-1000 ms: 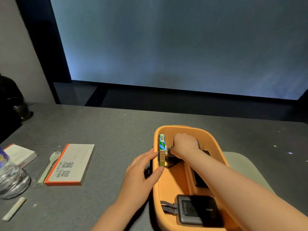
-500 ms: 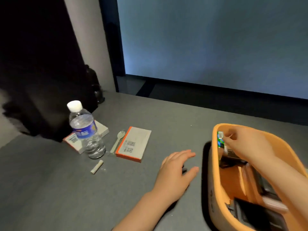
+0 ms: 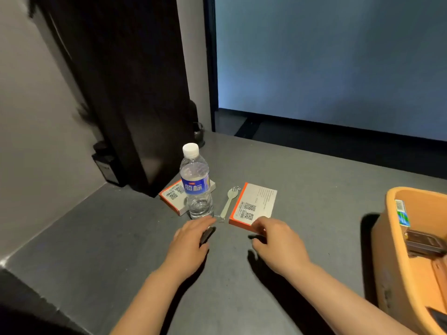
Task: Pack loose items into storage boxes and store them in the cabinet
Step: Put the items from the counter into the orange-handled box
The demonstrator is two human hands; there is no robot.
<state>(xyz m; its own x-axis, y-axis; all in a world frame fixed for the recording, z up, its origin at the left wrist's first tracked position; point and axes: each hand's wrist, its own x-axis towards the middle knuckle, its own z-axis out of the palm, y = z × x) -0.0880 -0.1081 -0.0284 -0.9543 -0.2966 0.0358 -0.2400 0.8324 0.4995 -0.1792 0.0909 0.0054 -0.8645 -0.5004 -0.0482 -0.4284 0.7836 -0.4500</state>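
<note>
My water bottle [image 3: 196, 183] has white Chinese characters on its blue label; both orange-edged boxes' [image 3: 253, 206] QR codes stay unreadable.

Bottle [image 3: 196, 187], fork [image 3: 228, 201], two boxes [image 3: 254, 205] [image 3: 173, 195] crowd table [image 3: 302, 189] middle near left wall; orange bin [image 3: 396, 257] blocks right edge; bare grey strip between.

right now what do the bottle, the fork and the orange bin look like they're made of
Bottle: clear, glossy thin plastic by the look; you see through it, and it has a white cap and blue label.
Fork: pale, matte, probably plastic; thin and moulded in one piece.
Orange bin: smooth, opaque plastic, seemingly; thick rounded rim with a soft sheen.
</note>
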